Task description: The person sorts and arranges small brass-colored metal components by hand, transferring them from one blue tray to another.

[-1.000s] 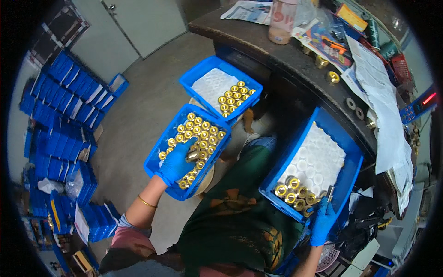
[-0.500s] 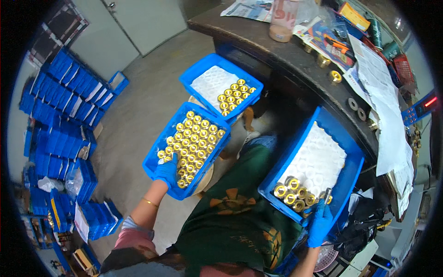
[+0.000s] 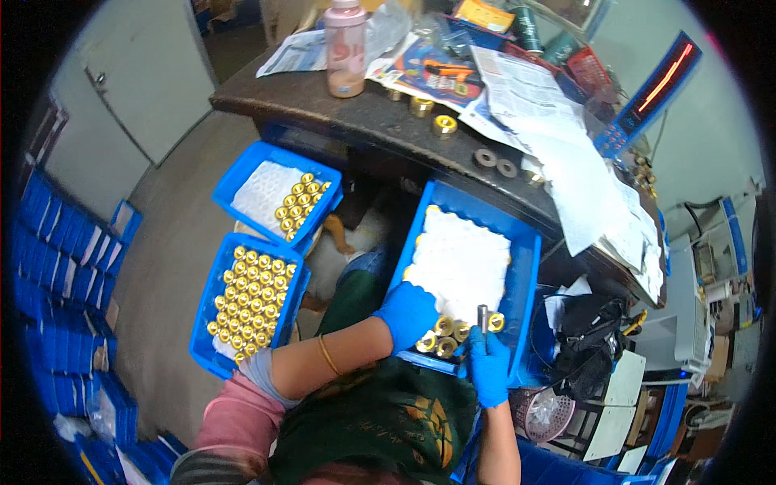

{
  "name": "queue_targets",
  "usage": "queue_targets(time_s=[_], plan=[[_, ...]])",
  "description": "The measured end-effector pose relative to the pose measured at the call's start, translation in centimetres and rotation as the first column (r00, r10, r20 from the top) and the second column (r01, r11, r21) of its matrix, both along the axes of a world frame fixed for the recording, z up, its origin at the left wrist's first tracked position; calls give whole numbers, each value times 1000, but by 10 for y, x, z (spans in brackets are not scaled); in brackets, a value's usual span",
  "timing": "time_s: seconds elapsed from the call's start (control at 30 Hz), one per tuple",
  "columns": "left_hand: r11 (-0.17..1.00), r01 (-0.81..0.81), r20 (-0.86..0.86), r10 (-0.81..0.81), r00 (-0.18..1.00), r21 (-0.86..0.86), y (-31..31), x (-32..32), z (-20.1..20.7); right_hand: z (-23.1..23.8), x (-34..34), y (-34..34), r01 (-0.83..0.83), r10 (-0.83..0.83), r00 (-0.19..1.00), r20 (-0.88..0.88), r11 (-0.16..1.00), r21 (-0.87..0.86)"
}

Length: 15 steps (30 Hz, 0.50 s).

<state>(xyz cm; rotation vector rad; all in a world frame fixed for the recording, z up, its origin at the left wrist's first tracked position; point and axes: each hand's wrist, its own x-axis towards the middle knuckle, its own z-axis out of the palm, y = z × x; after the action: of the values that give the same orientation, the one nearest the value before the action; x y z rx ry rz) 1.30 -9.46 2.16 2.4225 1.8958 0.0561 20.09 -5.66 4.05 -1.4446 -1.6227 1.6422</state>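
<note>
My right hand [image 3: 491,372], in a blue glove, grips a slim grey metal rod-shaped tool [image 3: 482,317], its tip pointing up. This hand is at the near right corner of a blue bin [image 3: 527,295]. My gloved left hand [image 3: 408,318] reaches over the bin's near left side, next to several brass ring-shaped fittings [image 3: 444,326]; its fingertips are hidden. A white dimpled sheet [image 3: 465,255] covers much of the bin's contents. To the left, a second blue bin [image 3: 201,327] holds rows of brass fittings [image 3: 257,289].
A third blue bin [image 3: 311,165], partly filled with brass fittings, stands behind the second. On the dark workbench [image 3: 299,89] are a pink bottle [image 3: 345,52], papers [image 3: 533,105], loose brass fittings [image 3: 444,125] and grey rings [image 3: 485,158]. Blue trays [image 3: 56,283] are stacked at far left.
My left hand has left the left bin's brass fittings and crossed to the right bin. My right hand still holds the rod-shaped tool. The head view has turned to the right.
</note>
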Motion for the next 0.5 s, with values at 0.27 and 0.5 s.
queue_targets(time_s=[0.27, 0.5], plan=[[980, -135, 105, 151, 983, -145, 32, 1, -33, -3, 4, 0, -22, 21, 999, -44, 1000, -17], [981, -168, 555, 87, 827, 97, 30, -3, 2, 22, 16, -10, -260, 261, 965, 34, 965, -45]])
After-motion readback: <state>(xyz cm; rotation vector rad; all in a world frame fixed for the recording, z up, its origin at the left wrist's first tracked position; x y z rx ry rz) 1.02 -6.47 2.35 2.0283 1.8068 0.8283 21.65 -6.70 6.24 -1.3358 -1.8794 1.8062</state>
